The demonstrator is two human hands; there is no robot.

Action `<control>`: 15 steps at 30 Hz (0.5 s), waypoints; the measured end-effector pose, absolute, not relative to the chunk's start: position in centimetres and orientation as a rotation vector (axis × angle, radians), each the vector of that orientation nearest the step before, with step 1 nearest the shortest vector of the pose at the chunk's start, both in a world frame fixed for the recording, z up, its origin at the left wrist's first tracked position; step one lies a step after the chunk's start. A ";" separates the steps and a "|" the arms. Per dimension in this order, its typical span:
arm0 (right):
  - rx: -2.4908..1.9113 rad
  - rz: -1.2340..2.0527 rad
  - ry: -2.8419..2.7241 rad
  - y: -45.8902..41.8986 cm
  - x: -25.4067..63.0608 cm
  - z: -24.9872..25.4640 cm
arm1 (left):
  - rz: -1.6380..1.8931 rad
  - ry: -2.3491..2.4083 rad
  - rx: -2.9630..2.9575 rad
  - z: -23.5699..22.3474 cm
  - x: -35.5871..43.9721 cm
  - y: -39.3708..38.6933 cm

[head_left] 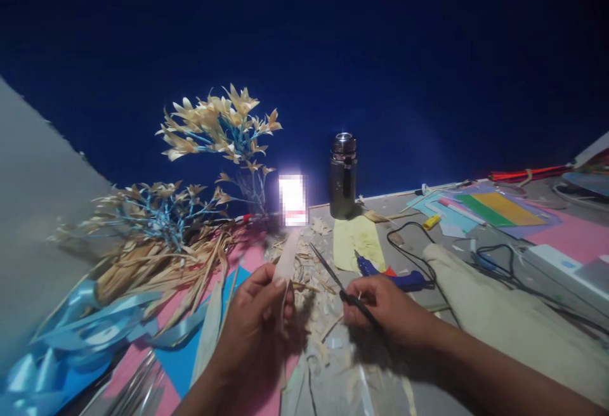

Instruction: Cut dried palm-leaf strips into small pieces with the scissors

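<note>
Pinched between the thumb and fingers of my left hand (261, 299) is a pale, flat strip (287, 256) that looks like dried husk, its tip pointing up and away. My right hand (373, 305) grips a pair of dark-handled scissors (329, 269), with the blades pointing up and left toward the strip but apart from it. Whether the blades are parted is hard to make out. Scattered husk scraps (320, 295) lie on the table between and beyond both hands. Just past my right hand lies a blue glue gun (404, 279).
At left are dried husks (137, 270), light blue ribbon (95, 327) and husk flowers on blue stems (219, 127). A dark flask (343, 178) stands at the back near a bright, blurred-out light (292, 199). Rightward lie a yellow sheet (356, 241), black cord (419, 229), pale cloth (495, 314) and coloured paper (504, 208).
</note>
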State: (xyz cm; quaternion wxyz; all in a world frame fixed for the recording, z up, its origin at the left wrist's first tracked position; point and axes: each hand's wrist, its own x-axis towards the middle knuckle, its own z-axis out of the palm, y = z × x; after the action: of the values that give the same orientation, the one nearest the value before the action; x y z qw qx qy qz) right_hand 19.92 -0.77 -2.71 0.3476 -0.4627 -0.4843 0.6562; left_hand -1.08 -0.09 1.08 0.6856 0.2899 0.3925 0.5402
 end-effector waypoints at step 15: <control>-1.222 1.787 -1.375 -1.4 20.1 -1.5 | 1.251 0.943 0.705 0.3 -1.2 -0.4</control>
State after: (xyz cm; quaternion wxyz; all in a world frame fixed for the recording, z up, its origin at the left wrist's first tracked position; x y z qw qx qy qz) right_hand 20.12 -1.38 -1.48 0.2844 -0.4569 -0.5138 0.6681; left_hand -1.20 -0.36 0.33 0.6532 0.3106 0.4156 0.5515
